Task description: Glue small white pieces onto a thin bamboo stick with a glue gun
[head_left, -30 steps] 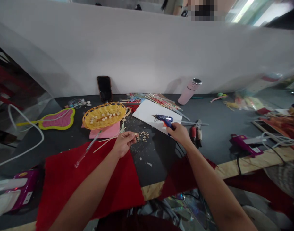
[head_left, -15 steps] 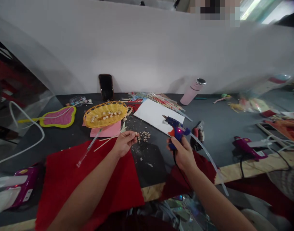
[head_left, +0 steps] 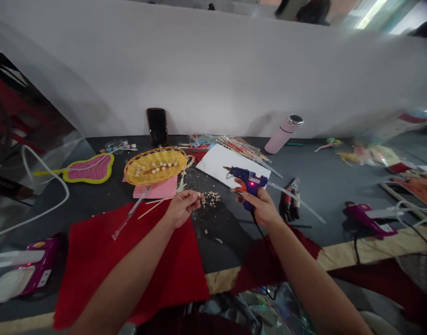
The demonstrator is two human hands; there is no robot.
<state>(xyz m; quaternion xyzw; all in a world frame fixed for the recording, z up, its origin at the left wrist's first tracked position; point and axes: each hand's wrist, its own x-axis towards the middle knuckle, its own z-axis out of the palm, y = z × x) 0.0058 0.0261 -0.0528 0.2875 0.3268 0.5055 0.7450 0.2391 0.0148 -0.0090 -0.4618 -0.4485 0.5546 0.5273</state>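
My left hand [head_left: 183,207] is closed in a pinch at the left edge of a pile of small beige pieces [head_left: 211,199]; a tiny pale piece shows at its fingertips. My right hand [head_left: 260,202] grips a blue glue gun [head_left: 244,176] with a lit red light, its nozzle pointing left over a white sheet [head_left: 220,164]. A clear glue stick [head_left: 300,202] sticks out behind the gun. Behind my left hand, a yellow woven basket [head_left: 155,166] holds several small pale flower-like pieces. Red cloth [head_left: 129,260] lies under my left forearm.
A phone [head_left: 158,126] leans on the white partition, with a pink bottle [head_left: 284,134] farther right. Pliers [head_left: 290,199] lie right of my right hand. Purple power strips [head_left: 370,219] with cables sit at both sides. A pink-yellow fan shape [head_left: 89,168] lies left.
My right hand has moved slightly left with the glue gun, which now lies more level, its glue stick swung up. Fingers now show at its orange trigger. My left hand stays by the pile.
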